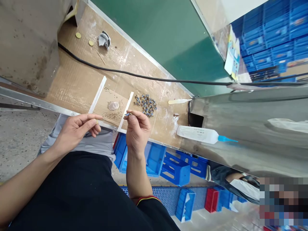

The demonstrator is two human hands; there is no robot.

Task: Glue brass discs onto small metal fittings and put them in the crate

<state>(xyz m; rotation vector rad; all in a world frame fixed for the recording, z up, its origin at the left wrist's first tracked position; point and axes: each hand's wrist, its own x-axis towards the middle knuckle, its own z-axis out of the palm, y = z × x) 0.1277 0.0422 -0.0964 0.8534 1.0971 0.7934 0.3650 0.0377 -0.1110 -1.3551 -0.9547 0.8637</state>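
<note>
My right hand (137, 131) pinches a small blue-and-brass metal part (127, 114) between thumb and fingertips, just above the bench's near edge. Beside it lies a pile of similar blue-and-brass parts (148, 105). My left hand (78, 128) is closed, thumb against the fingers, over the same edge. A yellowish spot shows at its thumb tip, but what it holds, if anything, I cannot make out. Between two white strips on the bench, many tiny brown pieces (113, 115) lie scattered around a small clear round item (113, 105).
A black cable (134, 75) crosses the cardboard-covered bench (79, 86). A white bottle with a blue nozzle (199, 134) lies at right. Two yellow discs (78, 35) and a crumpled grey-white item (104, 40) lie farther back. Blue crates (154, 157) stand below; another person is at lower right.
</note>
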